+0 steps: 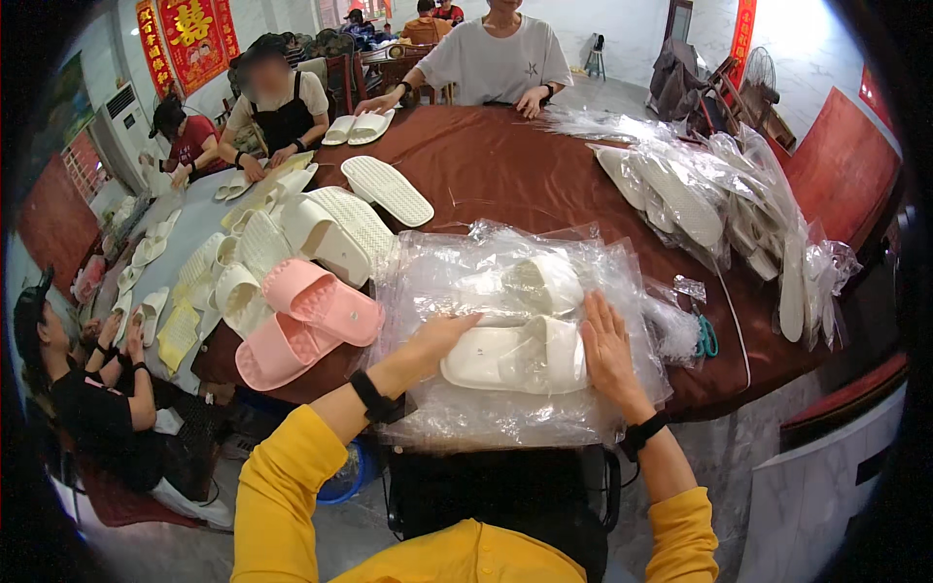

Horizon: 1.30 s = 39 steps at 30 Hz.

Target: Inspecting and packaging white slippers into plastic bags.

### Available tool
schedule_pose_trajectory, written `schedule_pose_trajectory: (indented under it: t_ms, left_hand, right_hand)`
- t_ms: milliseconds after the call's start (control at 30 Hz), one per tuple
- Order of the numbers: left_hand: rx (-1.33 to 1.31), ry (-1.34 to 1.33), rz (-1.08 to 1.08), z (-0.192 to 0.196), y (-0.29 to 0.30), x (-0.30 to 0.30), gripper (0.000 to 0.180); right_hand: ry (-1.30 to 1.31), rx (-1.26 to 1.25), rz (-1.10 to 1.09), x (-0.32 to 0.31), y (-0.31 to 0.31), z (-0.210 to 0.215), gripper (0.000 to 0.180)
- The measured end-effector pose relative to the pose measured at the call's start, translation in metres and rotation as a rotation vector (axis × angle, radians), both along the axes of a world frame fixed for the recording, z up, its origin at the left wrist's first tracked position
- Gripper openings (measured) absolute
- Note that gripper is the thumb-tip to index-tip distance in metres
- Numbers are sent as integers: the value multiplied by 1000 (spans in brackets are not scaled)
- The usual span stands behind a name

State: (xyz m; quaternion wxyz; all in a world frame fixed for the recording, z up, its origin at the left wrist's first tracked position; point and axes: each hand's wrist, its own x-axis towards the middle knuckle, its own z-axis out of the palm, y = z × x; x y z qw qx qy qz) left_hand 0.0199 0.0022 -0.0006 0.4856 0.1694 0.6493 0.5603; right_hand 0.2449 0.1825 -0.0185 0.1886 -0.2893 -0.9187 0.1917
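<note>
Brown cloth covers the round table [505, 175], and near its front edge lies a stack of clear plastic bags [505, 291] with a white slipper [520, 358] on top. Left of the stack sit two pink slippers [311, 321]; right of it, a pile of bagged slippers [700, 194] and small teal scissors [707, 337]. The left hand [439, 335] and right hand [607, 345] lie open and flat, flanking the white slipper, grasping nothing.

White slipper [520, 357] atop clear bags [505, 418]
</note>
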Motion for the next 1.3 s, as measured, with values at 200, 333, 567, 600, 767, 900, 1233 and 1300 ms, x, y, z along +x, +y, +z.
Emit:
schedule_pose_trajectory:
  t_ms: [200,333,567,600,767,900,1233,1300]
  left_hand:
    - [171,138,140,11,-70,-28,36]
    - [157,121,308,0,-142,-54,35]
    - [467,179,702,16,-223,-52,40]
    - [508,189,745,19,-229,-51,41]
    - [539,139,746,88,-234,-20,44]
    - [617,53,705,112,-195,0,44]
    - [359,-159,353,31,-94,75,35]
    - [242,-227,120,16,-100,73,35]
  right_hand:
    - [-137,87,-61,0,-3,2,66]
    - [-229,174,-111,4,-1,13,78]
    - [-194,167,-117,12,15,17,82]
    - [-176,236,-73,14,15,19,80]
    - [-157,204,296,14,-17,55,72]
    - [-283,177,303,16,-18,33,73]
    - [-361,137,282,11,-17,25,79]
    - [-355,132,280,11,-14,20,80]
